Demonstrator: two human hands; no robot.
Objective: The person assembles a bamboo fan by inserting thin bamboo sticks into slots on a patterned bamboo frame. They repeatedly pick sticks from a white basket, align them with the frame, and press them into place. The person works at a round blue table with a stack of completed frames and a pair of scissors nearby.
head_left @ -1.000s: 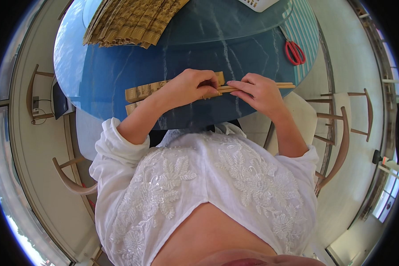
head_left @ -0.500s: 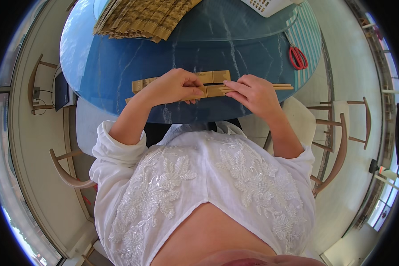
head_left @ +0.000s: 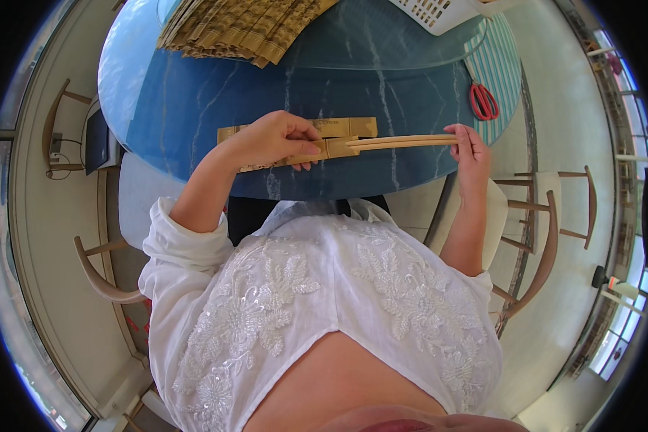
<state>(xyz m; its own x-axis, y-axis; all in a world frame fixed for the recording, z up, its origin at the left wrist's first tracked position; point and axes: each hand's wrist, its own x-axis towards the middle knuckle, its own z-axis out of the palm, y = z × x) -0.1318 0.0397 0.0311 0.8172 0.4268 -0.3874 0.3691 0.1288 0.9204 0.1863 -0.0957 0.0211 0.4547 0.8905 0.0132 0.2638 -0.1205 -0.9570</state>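
My left hand (head_left: 277, 140) is closed on a narrow brown paper chopstick sleeve (head_left: 337, 148), thumb and fingers pinching it near its right end. A pair of pale wooden chopsticks (head_left: 403, 142) runs out of that open end toward the right. Their left tips are inside the sleeve or under its edge. At the chopsticks' far right ends, my right hand (head_left: 471, 151) pinches them between thumb and fingers. Another brown paper sleeve (head_left: 349, 128) lies flat on the table just beyond my left hand, which partly covers it.
On the blue, white-veined table (head_left: 216, 93), a fanned stack of brown paper sleeves (head_left: 245, 29) lies at the far left. A white perforated basket (head_left: 432, 14) stands at the far right. Red-handled scissors (head_left: 484, 102) rest near a striped cloth (head_left: 502, 68). Wooden chairs (head_left: 547, 252) surround the table.
My right hand has moved right, from beside the sleeve's opening to the chopsticks' far ends, leaving more of their length in sight. My left hand keeps its hold on the sleeve.
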